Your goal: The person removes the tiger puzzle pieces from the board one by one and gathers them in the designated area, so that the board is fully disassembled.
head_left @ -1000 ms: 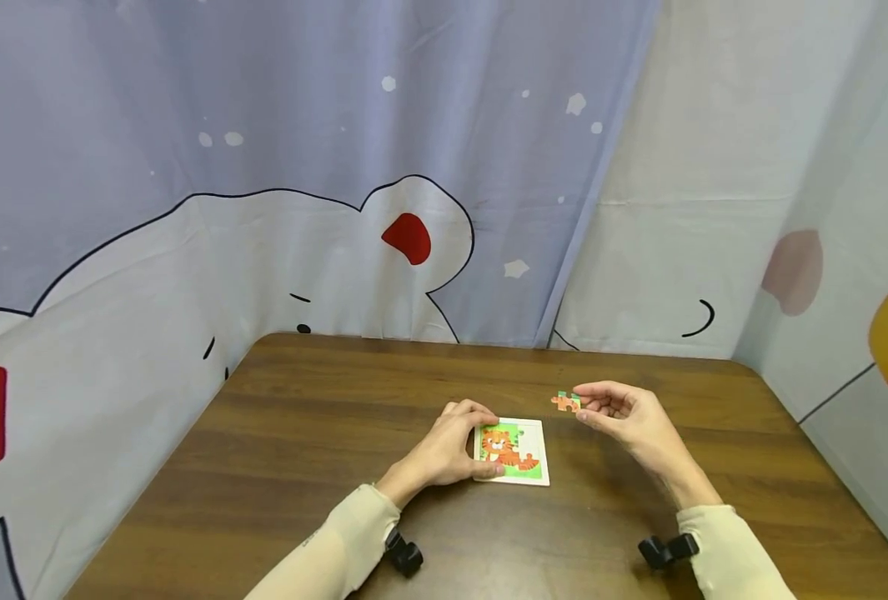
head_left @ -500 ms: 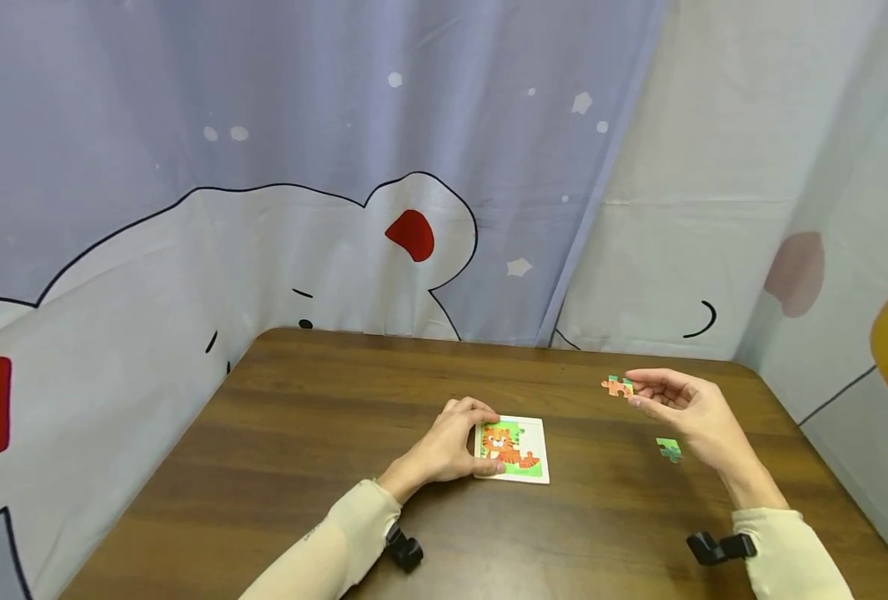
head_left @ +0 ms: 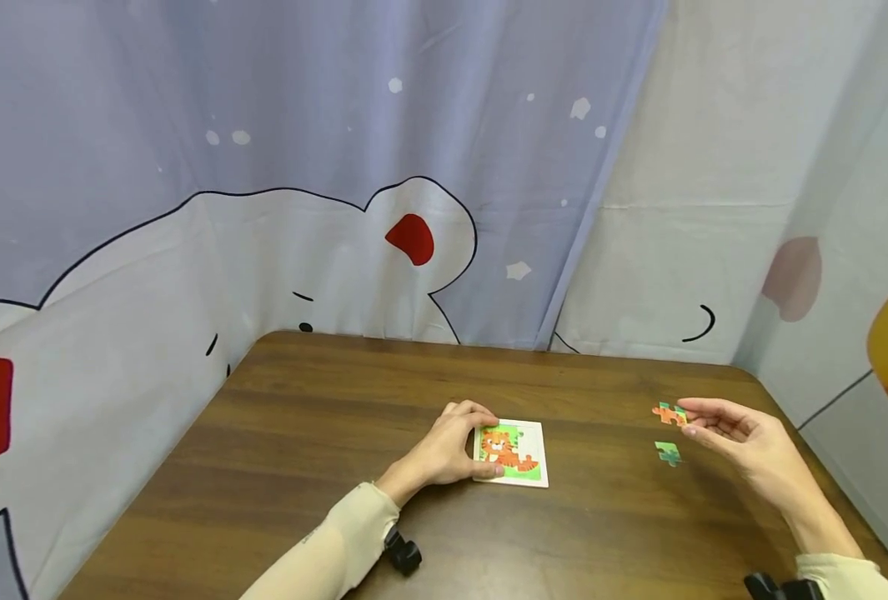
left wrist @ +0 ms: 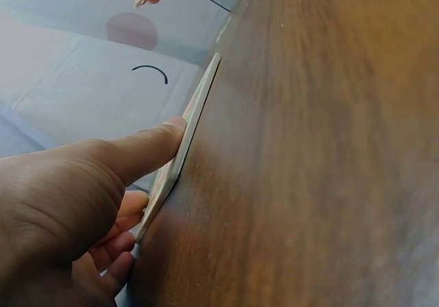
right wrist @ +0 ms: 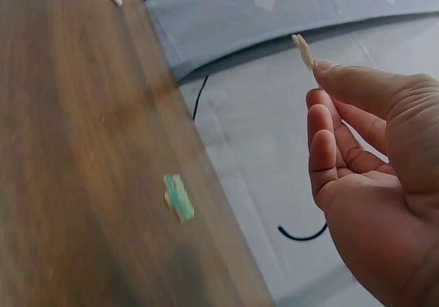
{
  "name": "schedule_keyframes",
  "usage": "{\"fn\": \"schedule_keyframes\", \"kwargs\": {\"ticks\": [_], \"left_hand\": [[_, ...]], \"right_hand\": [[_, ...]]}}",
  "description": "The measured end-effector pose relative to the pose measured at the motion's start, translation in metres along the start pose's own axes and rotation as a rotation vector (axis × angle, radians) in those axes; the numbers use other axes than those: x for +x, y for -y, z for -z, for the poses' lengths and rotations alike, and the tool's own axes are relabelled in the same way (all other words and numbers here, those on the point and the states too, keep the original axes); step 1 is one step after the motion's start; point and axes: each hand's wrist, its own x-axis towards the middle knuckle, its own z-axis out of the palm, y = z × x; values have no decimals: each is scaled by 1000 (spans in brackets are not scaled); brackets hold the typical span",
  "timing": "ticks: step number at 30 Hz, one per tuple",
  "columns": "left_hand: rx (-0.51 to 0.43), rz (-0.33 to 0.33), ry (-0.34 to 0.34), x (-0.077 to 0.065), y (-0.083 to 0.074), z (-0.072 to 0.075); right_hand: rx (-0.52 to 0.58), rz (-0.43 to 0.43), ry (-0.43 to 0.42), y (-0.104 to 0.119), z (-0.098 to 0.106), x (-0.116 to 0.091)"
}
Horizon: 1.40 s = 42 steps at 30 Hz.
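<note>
A square puzzle board (head_left: 534,440) with a partly filled tiger picture lies on the table; a white area shows at its upper right. My left hand (head_left: 447,447) grips its left side, thumb on the near edge and fingers at the far edge. The left wrist view catches the board side-on, with the thumb (left wrist: 164,139) pressing on it. Off to the right, my right hand (head_left: 755,446) pinches an orange and green puzzle piece (head_left: 667,413) above the table, seen edge-on in the right wrist view. Just below it, a green puzzle piece (right wrist: 179,198) lies flat on the wood.
The brown wooden table (head_left: 323,433) has rounded far corners. A printed curtain (head_left: 323,267) hangs behind it and along both sides. Black wrist mounts (head_left: 402,552) sit at the cuffs of both pale sleeves.
My right hand has moved to the right with the pinched puzzle piece, then lowered a little. The green piece on the table has come into sight. The left hand and board stay put.
</note>
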Motion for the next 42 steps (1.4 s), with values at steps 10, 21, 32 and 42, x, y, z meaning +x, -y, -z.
{"fn": "schedule_keyframes", "kwargs": {"ticks": [10,21,32,42], "left_hand": [[-3,-1,-1,0,1,-1],[-13,-4,-6,1,0,0],[-16,0,-1,2,0,1],[-19,4,1,1,-1,0]], "right_hand": [[34,-114,66,-29,7,-33],[122,-92,196,-49,0,-50],[132,-61,212,-58,-4,-52],[4,-80,182,-63,-6,-52]]}}
